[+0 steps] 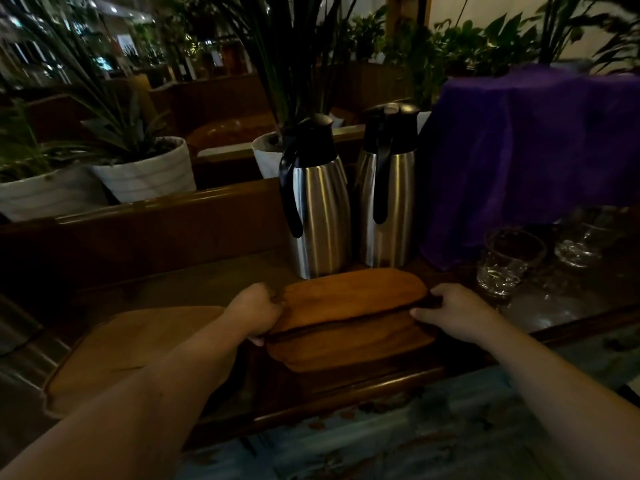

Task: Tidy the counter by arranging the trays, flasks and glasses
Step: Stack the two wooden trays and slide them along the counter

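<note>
A wooden tray (353, 294) is tilted up over a second wooden tray (349, 348) that lies flat on the dark counter (346, 393). My left hand (258, 311) grips the upper tray's left end and my right hand (453, 311) grips its right end. Just behind the trays stand two steel flasks with black lids and handles, one on the left (320, 209) and one on the right (389, 199). Clear glasses sit to the right, one near (505, 261) and one further back (585, 237). A larger pale tray (131, 344) lies to the left, partly under my left forearm.
A purple cloth (533, 150) drapes over something at the back right, close to the glasses. White plant pots (152, 171) stand behind a wooden ledge (166, 220). A patterned floor shows below the counter's front edge.
</note>
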